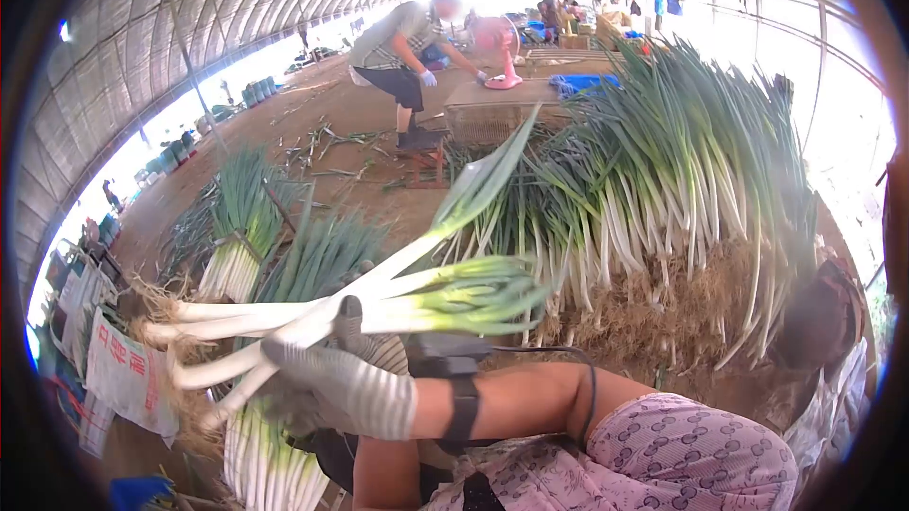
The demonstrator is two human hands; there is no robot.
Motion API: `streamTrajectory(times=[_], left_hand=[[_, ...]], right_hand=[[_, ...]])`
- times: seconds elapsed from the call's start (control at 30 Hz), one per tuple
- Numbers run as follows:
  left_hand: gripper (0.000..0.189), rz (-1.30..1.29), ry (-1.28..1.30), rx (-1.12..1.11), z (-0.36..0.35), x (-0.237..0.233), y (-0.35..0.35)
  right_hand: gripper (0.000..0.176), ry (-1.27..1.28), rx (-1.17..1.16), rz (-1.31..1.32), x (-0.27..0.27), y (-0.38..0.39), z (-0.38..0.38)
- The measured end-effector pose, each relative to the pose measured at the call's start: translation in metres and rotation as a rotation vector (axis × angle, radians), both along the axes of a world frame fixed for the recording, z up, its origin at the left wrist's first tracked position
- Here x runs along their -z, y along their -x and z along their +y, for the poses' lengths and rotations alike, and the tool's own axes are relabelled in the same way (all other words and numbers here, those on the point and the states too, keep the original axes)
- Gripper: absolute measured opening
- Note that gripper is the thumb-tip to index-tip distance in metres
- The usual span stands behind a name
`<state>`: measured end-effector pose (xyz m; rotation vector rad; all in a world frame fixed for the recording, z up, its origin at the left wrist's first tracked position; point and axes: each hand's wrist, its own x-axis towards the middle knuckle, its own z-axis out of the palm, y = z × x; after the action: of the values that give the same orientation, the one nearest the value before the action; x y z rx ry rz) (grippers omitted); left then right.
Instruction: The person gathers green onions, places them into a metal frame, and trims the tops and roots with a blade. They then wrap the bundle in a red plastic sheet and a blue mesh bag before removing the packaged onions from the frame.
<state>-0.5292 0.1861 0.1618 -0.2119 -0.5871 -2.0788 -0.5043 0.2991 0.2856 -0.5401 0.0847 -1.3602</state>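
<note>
Holding: several large green onions [312,326], lying across both hands, roots toward the left side of the view, green tops toward the right.
Right hand [331,393]: in a grey glove with a striped cuff, fingers closed around the white stalks near the roots.
Left hand [379,350]: gloved too, partly hidden behind the right, its fingers curled against the stalks; how firmly it grips, I cannot tell.
Below the hands: white stalks of another bundle [275,464].
Beyond the hands: a bundle with green tops [327,251], and a tied bundle [237,246] farther left.
Right side: a large heap of green onions [663,189], roots toward the wearer.
Left side: a white sack [128,369] with red lettering.
Background: a co-worker [402,47] bending, one arm reaching toward a pink fan [504,75] on a crate [492,118], beside blue cloth [582,85].
</note>
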Motion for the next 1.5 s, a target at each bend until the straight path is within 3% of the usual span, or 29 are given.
streamTrajectory(times=[0.1,0.13,0.17,0.2,0.23,0.27,0.3,0.33,0.4,0.5,0.6,0.7,0.83,0.97,1.1,1.17,1.23,1.3,1.37,1.43,1.5], left_hand=[[0.04,0.115,-0.193,0.05,-0.003,0.013,-0.02],[0.039,0.042,-0.109,0.154,0.003,0.016,-0.036],[0.04,-0.036,-0.034,0.249,0.017,0.017,-0.056],[0.042,-0.114,0.026,0.338,0.033,0.026,-0.073],[0.05,-0.331,-0.172,0.068,0.052,0.041,-0.075],[0.046,-0.46,-0.208,0.073,0.064,0.035,-0.084],[0.044,-0.481,-0.256,0.05,0.067,0.048,-0.089],[0.042,-0.494,-0.293,0.027,0.063,0.065,-0.092],[0.043,-0.463,-0.34,-0.029,0.052,0.089,-0.099],[0.04,-0.492,-0.321,-0.012,0.046,0.086,-0.105],[0.046,-0.477,-0.202,0.054,0.04,0.091,-0.112],[0.052,-0.337,-0.282,-0.037,0.017,0.105,-0.122],[0.034,-0.308,-0.172,-0.046,-0.003,0.071,-0.161],[0.025,-0.449,-0.12,-0.083,-0.013,0.091,-0.171],[0.022,-0.492,-0.15,-0.111,-0.021,0.076,-0.174],[0.024,-0.443,-0.136,-0.15,-0.018,0.078,-0.169],[0.023,-0.283,-0.084,-0.097,-0.02,0.089,-0.17],[0.019,-1.008,0.536,-0.618,-0.024,0.089,-0.166],[0.017,-0.882,0.459,-0.478,-0.027,0.087,-0.168],[0.017,-0.539,0.158,-0.212,-0.026,0.072,-0.167],[0.017,-0.731,0.288,-0.347,-0.029,0.074,-0.166]], right_hand=[[0.026,0.676,1.041,1.266,-0.006,0.008,0.048],[0.028,0.754,1.409,1.494,-0.013,0.02,0.058],[0.033,0.632,1.708,1.923,-0.008,0.034,0.057],[0.046,0.474,1.686,2.146,0.007,0.048,0.06],[0.054,0.404,1.416,2.14,0.023,0.064,0.057],[0.056,-0.046,0.62,2.175,0.048,0.077,0.056],[0.059,-0.258,0.145,2.119,0.086,0.084,0.049],[0.063,-0.117,-0.084,2.076,0.115,0.082,0.051],[0.063,-0.114,0.048,1.92,0.153,0.073,0.045],[0.059,-0.104,-0.042,1.498,0.169,0.09,0.021],[0.056,-0.071,-0.103,1.526,0.168,0.1,0.005],[0.055,-0.148,-0.055,1.516,0.161,0.102,0.007],[0.053,-0.251,-0.049,1.484,0.154,0.104,0.012],[0.055,-0.255,-0.099,1.401,0.154,0.111,0.011],[0.055,-0.304,-0.178,1.328,0.146,0.116,0.011],[0.059,-0.333,-0.262,1.168,0.151,0.123,0.015],[0.062,-0.269,-0.341,1.21,0.162,0.13,0.014],[0.065,-0.237,-0.32,1.241,0.156,0.128,0.016],[0.065,-0.282,-0.262,1.293,0.137,0.124,0.018],[0.066,-0.242,-0.178,1.399,0.127,0.125,0.021],[0.065,-0.193,-0.179,1.419,0.12,0.133,0.026]])
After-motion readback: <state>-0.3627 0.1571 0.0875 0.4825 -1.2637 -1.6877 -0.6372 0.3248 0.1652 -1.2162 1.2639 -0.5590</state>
